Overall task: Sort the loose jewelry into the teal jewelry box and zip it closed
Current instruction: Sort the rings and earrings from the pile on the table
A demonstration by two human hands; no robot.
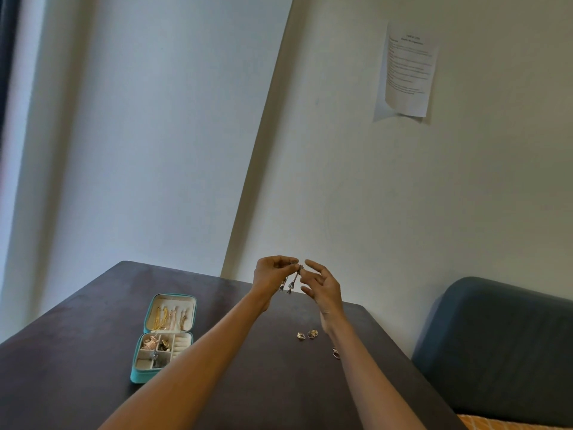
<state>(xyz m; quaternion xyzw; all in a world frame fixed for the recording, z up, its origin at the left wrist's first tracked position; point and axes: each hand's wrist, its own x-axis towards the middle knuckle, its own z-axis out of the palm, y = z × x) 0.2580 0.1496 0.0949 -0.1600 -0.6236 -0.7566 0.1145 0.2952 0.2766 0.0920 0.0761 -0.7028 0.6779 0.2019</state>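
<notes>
My left hand [271, 271] pinches dangling silver earrings [290, 282] above the dark table [77, 352]; my right hand [322, 285], fingers spread, holds nothing; the open teal jewelry box [164, 336] lies at eight o'clock.

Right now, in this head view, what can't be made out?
- Dangling silver jewelry pinched by left hand: type too small to tell.
- Right hand: touching it? Unclear.
- Loose ring on dark table: partly behind right forearm.
- Open teal jewelry box: contents tiny.
- Wall paper: text blurred.
</notes>
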